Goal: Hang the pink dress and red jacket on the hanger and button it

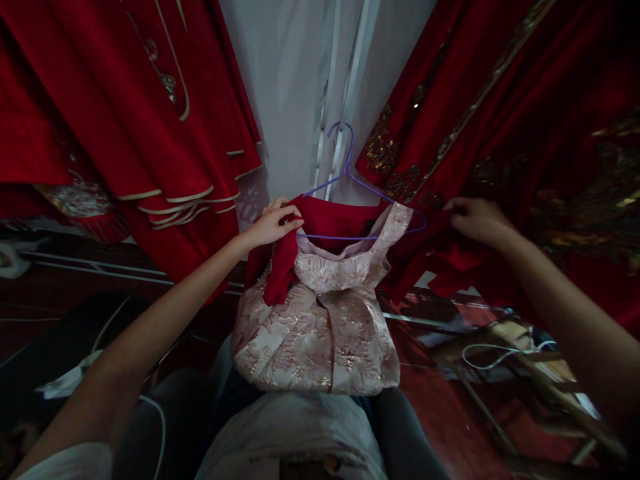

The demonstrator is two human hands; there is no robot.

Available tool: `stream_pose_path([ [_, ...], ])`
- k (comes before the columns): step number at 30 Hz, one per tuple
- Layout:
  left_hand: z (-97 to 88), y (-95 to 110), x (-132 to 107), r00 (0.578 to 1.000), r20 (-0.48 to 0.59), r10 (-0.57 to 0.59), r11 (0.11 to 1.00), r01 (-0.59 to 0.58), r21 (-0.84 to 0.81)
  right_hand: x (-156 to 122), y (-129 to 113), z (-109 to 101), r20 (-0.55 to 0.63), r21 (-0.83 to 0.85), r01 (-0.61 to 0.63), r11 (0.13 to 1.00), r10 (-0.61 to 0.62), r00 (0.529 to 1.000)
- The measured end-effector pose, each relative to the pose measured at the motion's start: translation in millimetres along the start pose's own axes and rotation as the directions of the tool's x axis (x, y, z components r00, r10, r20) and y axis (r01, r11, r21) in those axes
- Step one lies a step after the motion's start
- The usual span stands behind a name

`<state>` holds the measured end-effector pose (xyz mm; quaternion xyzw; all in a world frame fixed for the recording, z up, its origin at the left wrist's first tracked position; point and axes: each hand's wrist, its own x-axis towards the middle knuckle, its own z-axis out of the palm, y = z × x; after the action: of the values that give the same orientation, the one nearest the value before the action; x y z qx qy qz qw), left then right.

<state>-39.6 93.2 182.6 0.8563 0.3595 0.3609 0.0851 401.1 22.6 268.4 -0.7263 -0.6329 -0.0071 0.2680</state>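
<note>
A pale pink brocade dress (310, 333) with gold-toned threads hangs over my lap, one strap on a purple hanger (349, 163). The hanger's hook points up toward a white surface. Red cloth (340, 215) lies behind the neckline, with a strip down the dress's left side. My left hand (275, 223) is closed on the red cloth at the left shoulder, beside the hanger's left end. Out to the right, beyond the hanger's other end, my right hand (477, 220) pinches dark red cloth (440, 230). Shadow hides exactly where that piece joins the rest.
Red garments with pale edging (200, 120) hang at left, and red garments with gold embroidery (385, 143) at right. Behind the hanger stands a white panel with metal strips (295, 80). At lower right is a wooden stool-like frame (500, 373) with a white cable (480, 367).
</note>
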Motion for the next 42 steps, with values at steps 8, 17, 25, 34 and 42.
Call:
stream_pose_path([
  [8, 21.1, 12.1, -16.7, 0.973, -0.194, -0.127, 0.987, 0.104, -0.126, -75.2, -51.8, 78.5, -0.27, 0.707, 0.103, 0.7, 0.132, 0.954],
  [17, 20.7, 17.5, -9.8, 0.958, -0.236, -0.165, 0.971, 0.115, -0.211, -118.0, -107.0, 135.5, -0.414, 0.756, 0.317, 0.573, 0.043, 0.909],
  [25, 24.9, 20.2, -2.2, 0.964, -0.229, -0.138, 0.975, 0.091, -0.203, -121.0, -112.5, 137.5, 0.041, 0.957, 0.028, 0.29, -0.228, 0.973],
  [34, 52.4, 37.9, -22.9, 0.978, -0.113, -0.177, 0.872, 0.103, -0.478, -106.4, -196.9, 194.1, 0.183, 0.982, -0.134, 0.136, -0.467, 0.865],
  [42, 71.1, 26.6, -39.2, 0.937, -0.175, -0.303, 0.803, 0.152, -0.576, -118.3, -174.5, 177.8, -0.038, 0.973, 0.062, 0.223, -0.111, 0.993],
])
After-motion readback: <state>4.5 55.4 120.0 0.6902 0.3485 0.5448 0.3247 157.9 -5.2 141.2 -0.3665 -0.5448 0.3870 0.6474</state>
